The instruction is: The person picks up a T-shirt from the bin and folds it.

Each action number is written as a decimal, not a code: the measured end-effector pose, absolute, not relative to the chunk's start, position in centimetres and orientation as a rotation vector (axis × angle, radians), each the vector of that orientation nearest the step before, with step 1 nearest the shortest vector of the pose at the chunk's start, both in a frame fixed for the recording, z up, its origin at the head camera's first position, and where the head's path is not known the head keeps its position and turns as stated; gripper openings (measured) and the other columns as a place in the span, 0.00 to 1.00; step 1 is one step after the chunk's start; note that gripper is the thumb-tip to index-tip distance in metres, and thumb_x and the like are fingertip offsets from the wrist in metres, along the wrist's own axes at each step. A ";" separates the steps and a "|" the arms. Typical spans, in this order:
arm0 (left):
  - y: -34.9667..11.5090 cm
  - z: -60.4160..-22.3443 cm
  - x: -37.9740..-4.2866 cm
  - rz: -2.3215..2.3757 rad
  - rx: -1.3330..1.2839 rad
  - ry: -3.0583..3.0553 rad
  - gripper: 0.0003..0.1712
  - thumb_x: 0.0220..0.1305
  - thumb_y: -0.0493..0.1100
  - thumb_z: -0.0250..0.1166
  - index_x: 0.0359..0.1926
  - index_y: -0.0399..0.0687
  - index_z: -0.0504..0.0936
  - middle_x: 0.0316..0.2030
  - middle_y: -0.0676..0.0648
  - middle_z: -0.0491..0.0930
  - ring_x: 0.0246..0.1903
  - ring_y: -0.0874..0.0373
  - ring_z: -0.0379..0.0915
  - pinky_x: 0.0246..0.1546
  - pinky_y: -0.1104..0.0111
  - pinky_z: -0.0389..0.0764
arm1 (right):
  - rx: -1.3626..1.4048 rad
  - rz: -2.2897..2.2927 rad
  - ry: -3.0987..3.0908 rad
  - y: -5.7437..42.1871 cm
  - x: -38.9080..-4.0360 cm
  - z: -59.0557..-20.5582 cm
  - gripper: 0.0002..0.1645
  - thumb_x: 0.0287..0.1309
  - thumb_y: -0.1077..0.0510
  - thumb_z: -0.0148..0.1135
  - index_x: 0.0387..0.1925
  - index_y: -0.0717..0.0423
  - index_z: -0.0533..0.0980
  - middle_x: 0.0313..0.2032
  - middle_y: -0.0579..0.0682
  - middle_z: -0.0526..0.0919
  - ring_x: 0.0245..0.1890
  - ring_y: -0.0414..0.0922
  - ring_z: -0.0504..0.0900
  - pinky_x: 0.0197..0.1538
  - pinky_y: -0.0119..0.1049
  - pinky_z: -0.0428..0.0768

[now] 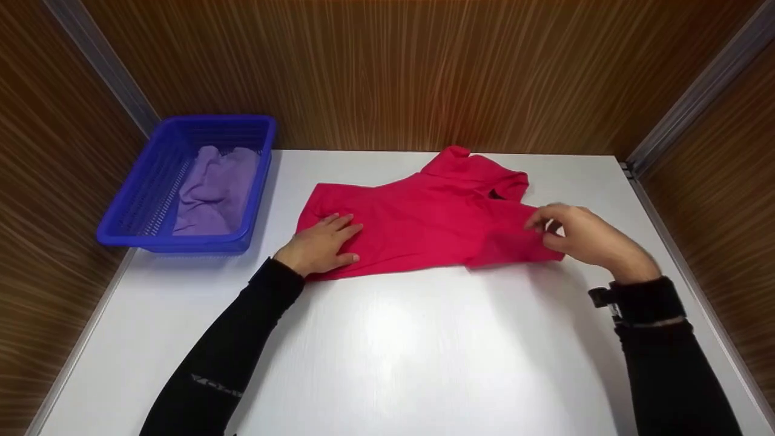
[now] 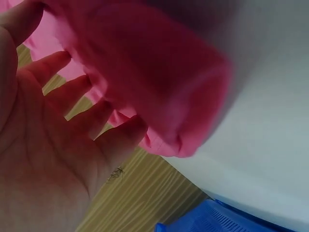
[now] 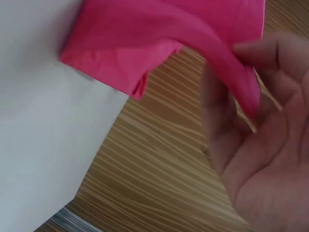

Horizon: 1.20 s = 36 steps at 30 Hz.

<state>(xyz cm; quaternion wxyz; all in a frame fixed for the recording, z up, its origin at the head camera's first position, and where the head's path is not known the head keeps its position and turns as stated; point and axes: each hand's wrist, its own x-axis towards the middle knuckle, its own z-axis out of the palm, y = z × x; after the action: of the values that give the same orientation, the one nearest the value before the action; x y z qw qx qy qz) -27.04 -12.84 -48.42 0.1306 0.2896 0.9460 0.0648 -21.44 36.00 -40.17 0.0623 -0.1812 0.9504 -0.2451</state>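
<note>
A red-pink short-sleeved shirt [image 1: 418, 224] lies sideways on the white table, its collar toward the right and its bottom edge toward the left. My left hand [image 1: 324, 242] rests on the cloth near that bottom edge, fingers spread and fairly straight. In the left wrist view, the fingertips of the left hand [image 2: 63, 130] touch the pink fabric. Over at the near sleeve, my right hand [image 1: 584, 233] pinches the cloth. The right wrist view shows a fold of the shirt [image 3: 227, 63] between the thumb and fingers of the right hand [image 3: 270, 145].
A blue plastic basket [image 1: 263, 175] stands at the table's back left, with a lilac cloth [image 1: 215, 194] inside. Wood-grain panels [image 1: 363, 72] enclose the back and both sides. White table surface [image 1: 387, 351] extends in front of the shirt.
</note>
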 end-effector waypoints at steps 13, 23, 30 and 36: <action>-11.8 -47.0 -27.9 0.057 0.838 2.781 0.39 0.73 0.62 0.63 0.79 0.54 0.68 0.79 0.42 0.66 0.81 0.42 0.59 0.80 0.44 0.66 | -0.502 -0.622 2.539 34.9 -20.4 -39.3 0.33 0.70 0.52 0.68 0.73 0.49 0.72 0.66 0.58 0.81 0.63 0.56 0.82 0.59 0.48 0.85; -9.2 -48.0 -29.3 0.158 1.048 2.615 0.46 0.73 0.62 0.64 0.84 0.59 0.56 0.85 0.47 0.51 0.86 0.49 0.45 0.84 0.52 0.57 | -0.676 -0.312 2.673 29.6 -27.0 -45.7 0.40 0.72 0.47 0.65 0.80 0.46 0.64 0.82 0.57 0.60 0.84 0.62 0.55 0.79 0.64 0.66; -9.0 -48.4 -28.1 0.184 1.111 2.567 0.45 0.76 0.61 0.61 0.84 0.56 0.55 0.86 0.44 0.48 0.86 0.46 0.42 0.85 0.52 0.55 | -0.491 -0.306 2.590 29.1 -25.0 -47.2 0.49 0.71 0.41 0.63 0.85 0.39 0.51 0.86 0.56 0.44 0.86 0.67 0.39 0.79 0.72 0.59; -8.8 -48.3 -25.2 0.138 1.167 2.581 0.45 0.74 0.62 0.62 0.84 0.56 0.56 0.85 0.44 0.51 0.86 0.45 0.46 0.84 0.54 0.59 | -0.452 -0.261 2.580 28.3 -21.0 -45.8 0.51 0.69 0.42 0.65 0.84 0.44 0.52 0.85 0.61 0.47 0.83 0.73 0.43 0.75 0.76 0.63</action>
<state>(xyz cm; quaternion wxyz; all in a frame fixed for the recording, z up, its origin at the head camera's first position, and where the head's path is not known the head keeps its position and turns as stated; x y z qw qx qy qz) -25.18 -8.84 -48.29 0.1520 0.4068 0.8995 0.0481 -20.99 28.26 -45.83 0.2522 -0.1660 0.9485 -0.0961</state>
